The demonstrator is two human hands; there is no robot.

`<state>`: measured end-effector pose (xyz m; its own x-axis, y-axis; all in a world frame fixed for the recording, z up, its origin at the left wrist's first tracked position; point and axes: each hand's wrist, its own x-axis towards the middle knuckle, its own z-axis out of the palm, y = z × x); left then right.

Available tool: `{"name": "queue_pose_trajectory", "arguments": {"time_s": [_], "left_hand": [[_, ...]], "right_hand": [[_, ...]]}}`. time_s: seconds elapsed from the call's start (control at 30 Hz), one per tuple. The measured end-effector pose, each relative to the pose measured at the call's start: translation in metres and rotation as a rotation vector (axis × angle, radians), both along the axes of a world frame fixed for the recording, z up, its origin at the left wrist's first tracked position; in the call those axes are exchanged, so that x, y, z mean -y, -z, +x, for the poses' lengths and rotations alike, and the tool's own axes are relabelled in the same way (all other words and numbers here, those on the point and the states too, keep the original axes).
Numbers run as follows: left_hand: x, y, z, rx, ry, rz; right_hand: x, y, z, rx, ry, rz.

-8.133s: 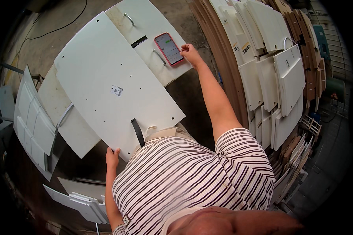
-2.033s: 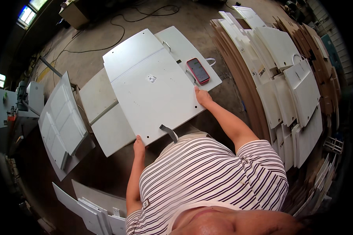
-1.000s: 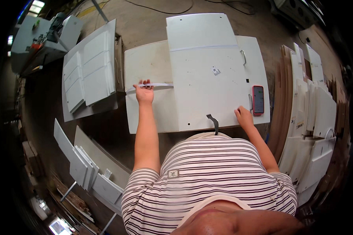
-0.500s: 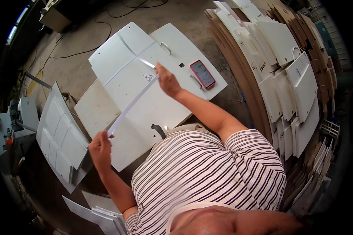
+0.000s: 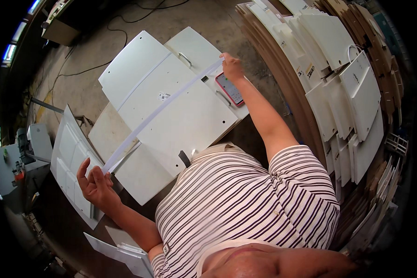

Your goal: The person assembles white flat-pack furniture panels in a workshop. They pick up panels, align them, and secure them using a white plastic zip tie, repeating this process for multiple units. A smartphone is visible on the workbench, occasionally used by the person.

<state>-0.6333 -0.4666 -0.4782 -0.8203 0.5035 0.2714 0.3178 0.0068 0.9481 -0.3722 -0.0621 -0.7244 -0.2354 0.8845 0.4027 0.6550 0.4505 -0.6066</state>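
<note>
My left hand, near the left corner of the panels, pinches one end of a long flat white strip; some of its fingers are raised. The strip's other end is between the closed fingers of my right hand, above the far right panel. Stretched out, the strip runs diagonally over a stack of white panels. A small printed label lies beside it. By my right wrist, a red-cased phone rests next to a metal handle on the panel. A dark grey tab shows at the near edge.
Tall stacks of white and brown boards stand on the right. More white panels lean at left, with others low at front left. A black cable crosses the concrete floor at the back. Machinery stands far left.
My right hand has moved away to the far right, and my left hand outward to the left. The strip now spans a longer diagonal. Some left fingers have lifted.
</note>
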Motion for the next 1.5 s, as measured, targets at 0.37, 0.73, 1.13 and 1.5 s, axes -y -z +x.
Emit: {"name": "queue_pose_trajectory", "arguments": {"time_s": [0.37,0.73,1.13,1.5], "left_hand": [[-0.005,-0.010,0.007,-0.062,0.060,-0.144],[-0.013,-0.003,0.010,-0.171,0.113,-0.255],[-0.011,0.005,-0.004,-0.142,0.157,-0.267],[-0.017,0.203,-0.080,-0.606,0.406,-0.783]], "right_hand": [[0.024,0.082,-0.051,-0.102,-0.106,-0.286],[-0.008,0.075,-0.025,-0.041,0.008,-0.107],[0.029,0.068,-0.034,-0.047,-0.110,-0.287],[0.143,0.067,0.036,-0.006,-0.093,-0.130]]}}
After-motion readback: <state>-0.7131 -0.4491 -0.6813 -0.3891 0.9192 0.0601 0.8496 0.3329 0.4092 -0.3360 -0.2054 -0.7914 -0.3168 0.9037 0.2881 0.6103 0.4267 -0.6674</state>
